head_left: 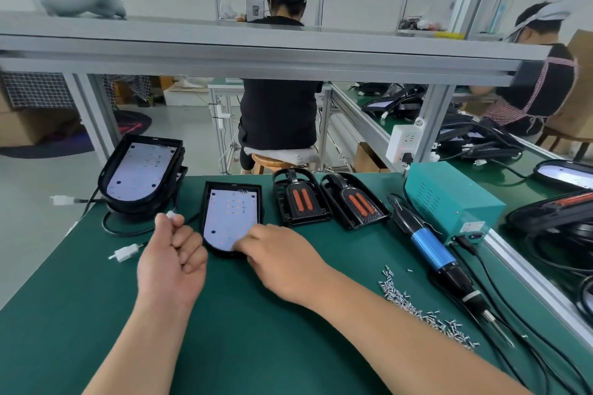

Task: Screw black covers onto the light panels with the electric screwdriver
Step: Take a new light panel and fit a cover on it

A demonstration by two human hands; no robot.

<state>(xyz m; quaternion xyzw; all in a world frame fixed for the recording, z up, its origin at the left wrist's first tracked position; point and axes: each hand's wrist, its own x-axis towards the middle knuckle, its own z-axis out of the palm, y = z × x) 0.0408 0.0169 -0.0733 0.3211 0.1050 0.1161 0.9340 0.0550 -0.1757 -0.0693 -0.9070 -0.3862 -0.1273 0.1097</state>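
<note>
My left grip (173,253) pinches the white connector (170,215). My right grip (276,260) rests on the near end of the light panel (231,212) mid-worktop; whether it clasps, I cannot tell. Best to tuck that lead clear, then seat a black cover (301,202) squarely.

The panel's (229,218) near end is covered by the right hand (276,258), whose hold cannot be made out. A white plug (171,214) is mostly enclosed by the left hand (173,263).
</note>
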